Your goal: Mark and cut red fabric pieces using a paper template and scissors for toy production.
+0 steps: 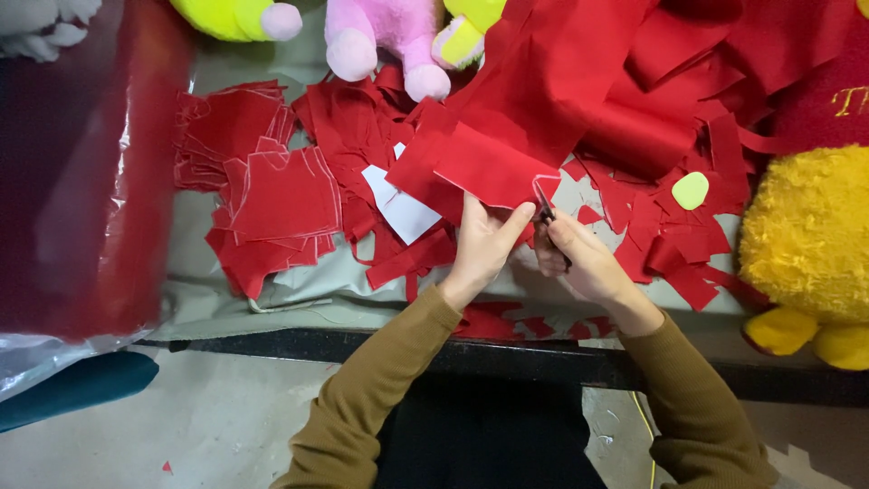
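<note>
Red fabric piece [489, 167] sits pinched at its near edge by the left hand [484, 244], thumb clamped on top. Right hand [579, 258] is closed on small dark scissors [549, 217], blades at the fabric's right corner. Left of the left hand — white paper pattern [403, 204], then a stack of cut red pieces [272, 195] on the desk [317, 290]. Right of the right hand — red scraps [670, 244], yellow plush toy [806, 244].

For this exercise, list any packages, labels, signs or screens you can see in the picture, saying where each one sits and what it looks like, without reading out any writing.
Clear plastic bag: far left, shiny, holding dark red material.
Gold embroidered lettering: top right edge, on red plush fabric.
No signs or screens show.
</note>
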